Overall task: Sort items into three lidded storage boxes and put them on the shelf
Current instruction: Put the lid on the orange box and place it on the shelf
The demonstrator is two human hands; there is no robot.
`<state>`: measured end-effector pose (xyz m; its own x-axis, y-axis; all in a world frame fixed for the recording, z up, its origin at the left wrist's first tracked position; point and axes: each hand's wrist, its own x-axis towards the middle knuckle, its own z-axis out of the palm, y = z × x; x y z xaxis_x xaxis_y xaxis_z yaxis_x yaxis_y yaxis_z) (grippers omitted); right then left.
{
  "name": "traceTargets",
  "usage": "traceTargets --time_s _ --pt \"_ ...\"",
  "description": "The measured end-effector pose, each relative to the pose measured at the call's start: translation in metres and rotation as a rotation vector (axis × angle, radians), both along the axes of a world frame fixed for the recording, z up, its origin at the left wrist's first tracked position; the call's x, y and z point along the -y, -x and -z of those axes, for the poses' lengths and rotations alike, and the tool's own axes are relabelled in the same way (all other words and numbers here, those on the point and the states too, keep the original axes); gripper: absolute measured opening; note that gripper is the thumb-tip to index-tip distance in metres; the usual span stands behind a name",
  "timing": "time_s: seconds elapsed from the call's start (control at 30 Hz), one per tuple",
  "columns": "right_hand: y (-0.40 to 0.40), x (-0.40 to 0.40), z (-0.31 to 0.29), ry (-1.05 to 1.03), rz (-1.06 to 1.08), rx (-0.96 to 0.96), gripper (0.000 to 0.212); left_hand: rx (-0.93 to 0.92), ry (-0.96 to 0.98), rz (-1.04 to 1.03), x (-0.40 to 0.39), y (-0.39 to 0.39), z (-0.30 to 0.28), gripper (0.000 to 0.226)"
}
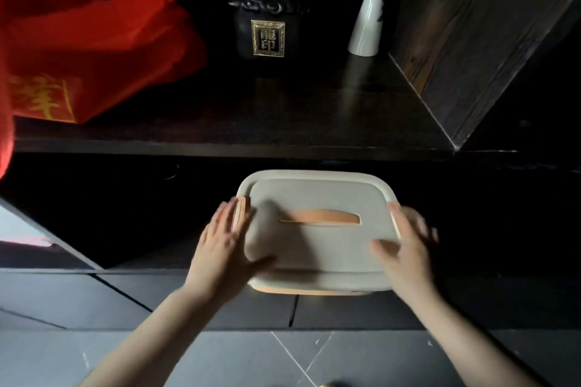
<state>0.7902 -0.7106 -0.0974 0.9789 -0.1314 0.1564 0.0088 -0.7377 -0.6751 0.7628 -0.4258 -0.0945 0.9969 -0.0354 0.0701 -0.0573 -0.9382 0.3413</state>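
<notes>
The lidded storage box [316,229] is carried level between both hands, in front of and below the edge of the dark wooden shelf [232,143]; holding it by its two short sides keeps the lid up and the contents settled while it is lined up with the dark opening under that board, which looks like where it is meant to go. The left hand [226,248] lies flat along the left side beside the orange latch [241,210], thumb over the near lid corner; the right hand [405,248] clasps the right side, thumb on top and fingers around the edge, though motion blur hides their exact lie. The box is pale grey-white with rounded corners, a recessed orange handle [319,217] across the middle of the lid, and an orange strip along the near bottom edge. On the shelf board above stand a red gift bag [94,41] with gold lettering, a black dragon-topped seal ornament [267,19] with a gold plaque, and a white vase [369,19]. Grey floor tiles [220,355] lie below the forearms.
</notes>
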Motion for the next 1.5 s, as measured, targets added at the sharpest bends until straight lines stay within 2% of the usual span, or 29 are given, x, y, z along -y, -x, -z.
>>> traceTargets --time_s 0.07,0.13,0.23,0.4,0.57,0.67,0.8,0.97,1.1,1.33,1.4,1.5 --pt "0.020 -0.015 0.005 0.166 -0.244 0.006 0.057 -0.028 0.063 0.081 0.007 0.016 0.003 0.091" --pt "0.034 -0.023 0.011 0.245 -0.388 -0.019 0.061 0.006 0.111 0.123 0.015 0.025 0.008 0.084" --pt "0.034 -0.023 0.014 0.383 -0.466 0.054 0.063 0.038 0.188 0.119 0.021 0.027 0.013 0.083" --pt "0.013 -0.019 0.012 0.456 -0.516 0.022 0.065 0.087 0.124 0.120 0.023 0.013 0.020 0.085" --pt "-0.029 -0.023 0.015 0.473 -0.526 -0.004 0.064 0.074 0.022 0.108 0.021 -0.025 0.020 0.095" --pt "-0.049 -0.028 0.016 0.476 -0.502 0.006 0.063 0.066 0.012 0.084 0.018 -0.044 0.021 0.089" --pt "-0.072 -0.036 0.015 0.485 -0.500 0.015 0.062 0.095 -0.002 0.069 0.020 -0.063 0.025 0.070" --pt "-0.097 -0.041 0.015 0.471 -0.509 0.025 0.061 0.062 0.007 0.063 0.015 -0.087 0.024 0.068" --pt "-0.110 -0.045 0.011 0.468 -0.520 0.048 0.059 0.008 -0.060 0.068 0.012 -0.103 0.021 0.070" --pt "-0.112 -0.048 0.011 0.418 -0.530 -0.023 0.062 -0.040 -0.011 -0.012 0.018 -0.102 0.024 0.069" --pt "-0.106 -0.052 0.010 0.387 -0.495 -0.050 0.062 0.003 0.003 -0.052 0.023 -0.095 0.025 0.066" --pt "-0.085 -0.058 0.012 0.458 -0.396 -0.066 0.062 0.090 0.064 -0.101 0.032 -0.073 0.025 0.058"
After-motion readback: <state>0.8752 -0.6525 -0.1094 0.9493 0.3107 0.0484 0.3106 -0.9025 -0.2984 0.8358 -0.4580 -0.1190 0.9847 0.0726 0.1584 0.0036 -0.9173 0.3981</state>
